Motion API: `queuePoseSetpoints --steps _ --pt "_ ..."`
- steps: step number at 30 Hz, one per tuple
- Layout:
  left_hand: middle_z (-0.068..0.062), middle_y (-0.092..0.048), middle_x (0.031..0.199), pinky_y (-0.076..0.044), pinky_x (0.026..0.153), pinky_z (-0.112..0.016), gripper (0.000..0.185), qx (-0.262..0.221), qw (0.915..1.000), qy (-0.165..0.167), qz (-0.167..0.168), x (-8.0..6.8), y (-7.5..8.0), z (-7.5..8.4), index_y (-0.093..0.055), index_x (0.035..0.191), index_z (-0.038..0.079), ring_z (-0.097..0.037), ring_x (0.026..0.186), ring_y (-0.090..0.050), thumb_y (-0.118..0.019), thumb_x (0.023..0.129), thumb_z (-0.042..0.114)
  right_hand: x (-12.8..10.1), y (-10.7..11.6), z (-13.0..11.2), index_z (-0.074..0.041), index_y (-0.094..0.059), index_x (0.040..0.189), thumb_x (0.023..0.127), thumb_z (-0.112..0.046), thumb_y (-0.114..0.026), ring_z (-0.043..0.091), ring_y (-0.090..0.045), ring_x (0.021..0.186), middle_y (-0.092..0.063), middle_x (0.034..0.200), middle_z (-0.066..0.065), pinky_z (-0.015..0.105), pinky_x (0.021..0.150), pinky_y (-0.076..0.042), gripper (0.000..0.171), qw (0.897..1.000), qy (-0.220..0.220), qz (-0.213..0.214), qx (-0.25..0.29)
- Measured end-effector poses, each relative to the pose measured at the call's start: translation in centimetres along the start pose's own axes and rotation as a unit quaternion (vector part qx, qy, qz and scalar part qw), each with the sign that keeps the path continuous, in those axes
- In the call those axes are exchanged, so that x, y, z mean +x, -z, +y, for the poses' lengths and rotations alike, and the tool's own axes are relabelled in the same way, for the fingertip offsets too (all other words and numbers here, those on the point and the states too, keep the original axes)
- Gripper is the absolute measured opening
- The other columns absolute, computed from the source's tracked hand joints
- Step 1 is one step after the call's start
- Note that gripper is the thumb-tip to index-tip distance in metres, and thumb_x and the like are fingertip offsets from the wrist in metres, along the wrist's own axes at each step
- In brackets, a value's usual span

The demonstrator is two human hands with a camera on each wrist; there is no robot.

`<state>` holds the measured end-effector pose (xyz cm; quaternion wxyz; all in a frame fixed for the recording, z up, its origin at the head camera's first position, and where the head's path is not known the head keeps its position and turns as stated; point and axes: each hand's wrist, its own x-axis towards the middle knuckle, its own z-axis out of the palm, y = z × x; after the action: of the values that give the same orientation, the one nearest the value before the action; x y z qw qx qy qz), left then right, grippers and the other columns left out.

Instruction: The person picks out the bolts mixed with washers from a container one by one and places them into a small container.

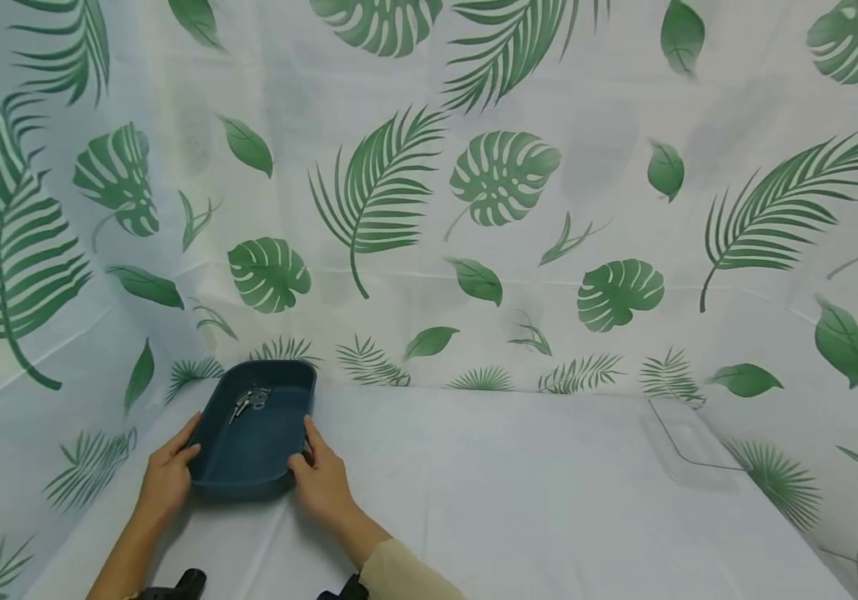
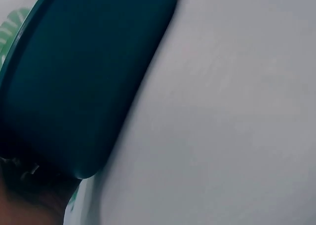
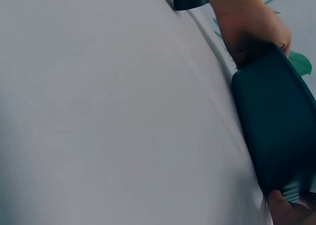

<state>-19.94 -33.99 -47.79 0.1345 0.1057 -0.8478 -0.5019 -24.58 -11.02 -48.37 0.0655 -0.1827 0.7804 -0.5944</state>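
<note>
A dark teal rectangular tray (image 1: pixel 245 458) is at the left of the white table in the head view, with a small bunch of metal keys (image 1: pixel 251 401) lying in its far half. My left hand (image 1: pixel 167 473) grips the tray's left side, thumb over the rim. On the opposite side, my right hand (image 1: pixel 324 482) holds the tray near its front right corner. Both wrist views show the tray's outer wall (image 2: pixel 84 87) from low down, close to the white cloth. Whether its base touches the table I cannot tell. Fingers under the tray are hidden.
At the far right of the white-covered table (image 1: pixel 519 500) lies a clear shallow container with a thin dark rim (image 1: pixel 714 465). A leaf-patterned curtain (image 1: pixel 399 317) rises behind the table and along both sides. Dark wrist gear (image 1: pixel 191 583) shows at the lower edge.
</note>
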Motion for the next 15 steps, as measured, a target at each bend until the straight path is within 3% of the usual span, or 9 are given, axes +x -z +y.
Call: queuePoseSetpoints --steps 2,9,15 --pt "-0.027 -0.015 0.164 -0.012 0.125 -0.059 0.051 -0.003 1.0 -0.001 -0.005 0.1 -0.7 0.6 -0.021 0.16 0.002 -0.048 0.153 -0.011 -0.027 0.111 0.014 -0.3 0.8 0.2 -0.019 -0.036 0.159 0.094 -0.022 -0.052 0.027 -0.054 0.139 -0.044 0.159 0.008 0.042 0.112 -0.046 0.066 1.0 -0.001 0.008 -0.001" --pt "-0.026 -0.017 0.164 -0.011 0.129 -0.038 0.052 -0.008 0.9995 -0.023 -0.019 -0.6 -2.9 1.6 -0.022 0.159 0.001 -0.047 0.152 -0.014 -0.031 0.111 0.015 -1.3 3.0 1.0 -0.02 -0.034 0.159 0.096 -0.021 -0.05 0.029 -0.054 0.139 -0.042 0.16 0.007 0.045 0.109 -0.049 0.066 1.0 -0.005 0.016 0.021" --pt "-0.024 -0.016 0.166 -0.014 0.127 -0.049 0.053 -0.009 0.9987 -0.025 -0.043 -0.9 -4.6 2.5 -0.02 0.16 0.001 -0.046 0.153 -0.014 -0.032 0.11 0.015 -2.1 5.1 1.7 -0.018 -0.034 0.159 0.096 -0.022 -0.049 0.031 -0.053 0.138 -0.042 0.16 0.007 0.047 0.113 -0.046 0.065 1.0 -0.003 0.023 0.006"
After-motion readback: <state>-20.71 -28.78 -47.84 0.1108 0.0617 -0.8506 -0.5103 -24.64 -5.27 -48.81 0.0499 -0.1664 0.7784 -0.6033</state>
